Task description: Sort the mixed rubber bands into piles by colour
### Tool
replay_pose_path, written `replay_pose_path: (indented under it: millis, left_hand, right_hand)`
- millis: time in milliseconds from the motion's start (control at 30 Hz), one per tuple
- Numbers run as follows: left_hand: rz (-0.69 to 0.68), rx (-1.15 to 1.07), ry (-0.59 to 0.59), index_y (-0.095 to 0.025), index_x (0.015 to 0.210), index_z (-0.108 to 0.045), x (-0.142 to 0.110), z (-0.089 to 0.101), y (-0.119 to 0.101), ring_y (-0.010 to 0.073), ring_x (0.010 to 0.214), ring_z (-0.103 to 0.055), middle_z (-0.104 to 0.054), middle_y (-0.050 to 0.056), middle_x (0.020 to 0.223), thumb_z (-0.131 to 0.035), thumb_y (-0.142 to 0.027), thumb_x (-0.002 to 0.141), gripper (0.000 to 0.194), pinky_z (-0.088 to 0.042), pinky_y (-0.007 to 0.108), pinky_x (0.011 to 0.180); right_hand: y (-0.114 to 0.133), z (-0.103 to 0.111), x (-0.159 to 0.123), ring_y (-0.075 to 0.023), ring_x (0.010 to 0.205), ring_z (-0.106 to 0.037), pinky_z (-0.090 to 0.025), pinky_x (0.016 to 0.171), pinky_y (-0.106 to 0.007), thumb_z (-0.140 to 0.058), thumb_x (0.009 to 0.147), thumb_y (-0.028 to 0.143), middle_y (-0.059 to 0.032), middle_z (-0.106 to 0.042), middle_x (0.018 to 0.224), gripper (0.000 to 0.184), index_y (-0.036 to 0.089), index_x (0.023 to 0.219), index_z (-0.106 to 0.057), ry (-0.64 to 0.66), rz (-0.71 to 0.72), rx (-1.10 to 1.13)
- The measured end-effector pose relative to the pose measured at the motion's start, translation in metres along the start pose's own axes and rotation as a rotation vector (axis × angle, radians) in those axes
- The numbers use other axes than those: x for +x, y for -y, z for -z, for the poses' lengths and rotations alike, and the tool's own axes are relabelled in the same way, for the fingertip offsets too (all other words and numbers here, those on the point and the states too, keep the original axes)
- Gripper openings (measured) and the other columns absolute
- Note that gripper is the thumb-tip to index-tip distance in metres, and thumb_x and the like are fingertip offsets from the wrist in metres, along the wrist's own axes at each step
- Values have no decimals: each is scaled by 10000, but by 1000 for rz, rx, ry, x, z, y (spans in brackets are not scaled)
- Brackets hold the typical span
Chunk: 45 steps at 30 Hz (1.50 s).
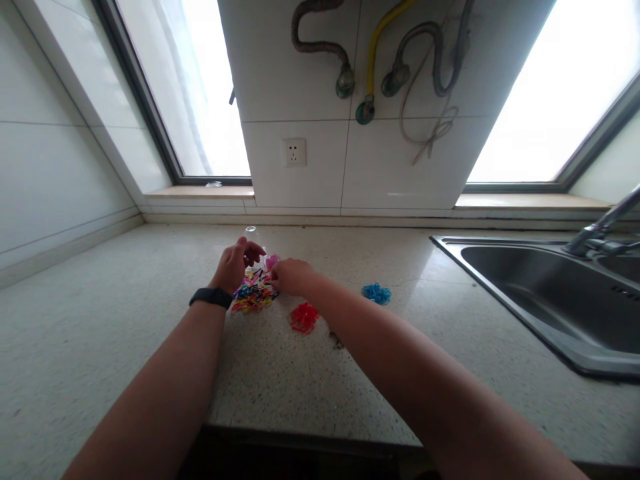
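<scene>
- Mixed pile (254, 300) of small colourful pieces: on the counter, far to the left of the sink (600, 361); shallow fingertip picks should suit these thin, tangled bits.
- Left hand (233, 265): on the pile's side away from the sink, fingers loosely bent; cannot tell whether they grasp anything.
- Right hand (294, 277): on the pile's sink side, fingers curled together near the pink pieces (273, 261); grip unclear.
- Red (304, 318) and blue (377, 293) clusters: nearer the sink; best kept clear of the forearm.

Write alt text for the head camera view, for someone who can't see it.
The left hand and right hand are at a pile of small multicoloured pieces on a speckled counter. A red pile lies left of the right forearm, a blue pile beyond it, with a steel sink far right.
</scene>
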<state>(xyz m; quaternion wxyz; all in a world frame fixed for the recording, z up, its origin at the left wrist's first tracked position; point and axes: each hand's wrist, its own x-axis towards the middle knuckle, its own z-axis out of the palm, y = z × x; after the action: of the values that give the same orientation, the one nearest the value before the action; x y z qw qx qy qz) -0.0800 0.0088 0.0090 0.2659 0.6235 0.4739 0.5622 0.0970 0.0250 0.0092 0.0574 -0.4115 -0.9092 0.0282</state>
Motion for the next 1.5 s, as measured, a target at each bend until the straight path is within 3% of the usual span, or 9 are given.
replay_pose_path:
  millis: [233, 367, 467, 600, 667, 833, 1000, 1500]
  left_hand:
    - [-11, -40, -3, -135, 749, -719, 0, 0, -1, 133, 559, -494, -593, 58, 624, -309, -538, 977, 619, -384, 255, 517]
    - [-22, -48, 0, -136, 747, -723, 0, -1, 1, 131, 569, -500, -591, 55, 626, -305, -542, 983, 629, -387, 250, 522]
    - [-21, -49, 28, -134, 753, -727, 0, -3, 3, 133, 583, -512, -600, 60, 637, -322, -541, 980, 617, -393, 250, 533]
    - [-22, -19, 40, -130, 757, -720, -1, -7, 2, 128, 587, -513, -600, 53, 637, -394, -526, 965, 554, -393, 248, 540]
    - [-21, 19, 50, -128, 759, -712, -2, -9, 0, 125, 585, -510, -601, 46, 636, -454, -504, 949, 493, -398, 247, 545]
    - [-24, 95, 87, -130, 767, -712, -4, -12, -4, 125, 597, -515, -610, 41, 639, -463, -463, 954, 457, -406, 243, 554]
    - [-34, 97, 81, -137, 773, -719, -5, -13, -7, 125, 604, -532, -630, 44, 658, -467, -468, 956, 455, -422, 242, 567]
    - [-22, 118, 57, -147, 752, -729, -8, -14, -15, 128, 594, -544, -641, 47, 643, -489, -449, 938, 429, -442, 243, 563]
  right_hand:
    - [-10, 7, -6, -202, 889, -666, -421, 698, -270, -576, 903, 412, -57, -753, 998, 269, 239, 1008, -753, -68, 47, 127]
    - [-28, 22, -23, -149, 777, -630, -402, 690, -249, -603, 909, 354, -50, -749, 887, 236, 177, 943, -756, -174, 134, 379]
    - [-49, 36, -50, -131, 711, -590, -411, 655, -248, -645, 871, 315, -46, -723, 824, 200, 144, 899, -746, -242, 100, 610]
    - [-79, 49, -103, -115, 584, -519, -394, 536, -247, -661, 842, 367, -17, -637, 678, 225, 151, 882, -711, -272, -49, 904]
    - [-92, 52, -131, -106, 582, -519, -391, 512, -246, -679, 833, 393, -26, -648, 736, 231, 168, 882, -699, -306, -110, 1015]
    - [-110, 49, -180, -85, 527, -483, -365, 475, -242, -727, 804, 417, 8, -583, 650, 248, 176, 838, -685, -478, -189, 1255]
    - [-112, 48, -188, -75, 515, -482, -360, 470, -237, -751, 793, 388, 28, -564, 619, 222, 178, 825, -683, -559, -159, 1322]
    - [-104, 55, -195, -68, 525, -485, -377, 462, -222, -822, 737, 345, 29, -583, 621, 190, 202, 805, -718, -578, -21, 1399]
